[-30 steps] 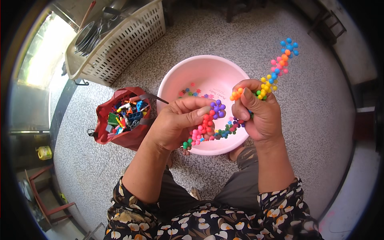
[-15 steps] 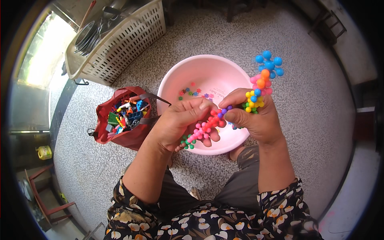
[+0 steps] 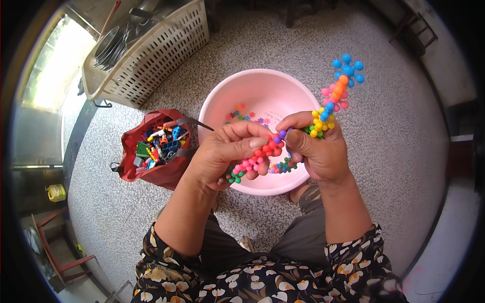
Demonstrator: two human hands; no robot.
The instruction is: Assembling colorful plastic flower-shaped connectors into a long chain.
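Both my hands hold a colourful chain of knobbed plastic linking toys [image 3: 326,118] above the pink basin [image 3: 295,91]. My left hand [image 3: 214,154] is closed around its red and pink stretch, with green knobs showing below the fingers. Thumb and forefinger of my right hand [image 3: 326,157] pinch the purple piece, close to my left fingertips. From the right hand the chain rises through green, yellow, blue, pink and orange to a light blue end. My fingers partly cover the middle, so whether every piece is joined cannot be seen.
Small coloured flower shapes [image 3: 241,113] show inside the basin, perhaps printed. A red bag [image 3: 166,174] full of mixed toy bricks stands left of it, its dark handle reaching toward the rim. Behind is a cream slatted basket [image 3: 151,60] with utensils. A wooden chair [image 3: 53,247] stands far left.
The chain's upper end has swung up and slightly right, straightening. My left fingers have closed further over the pink stretch; the lower tip now sits nearer the palm. Both hands keep hold.
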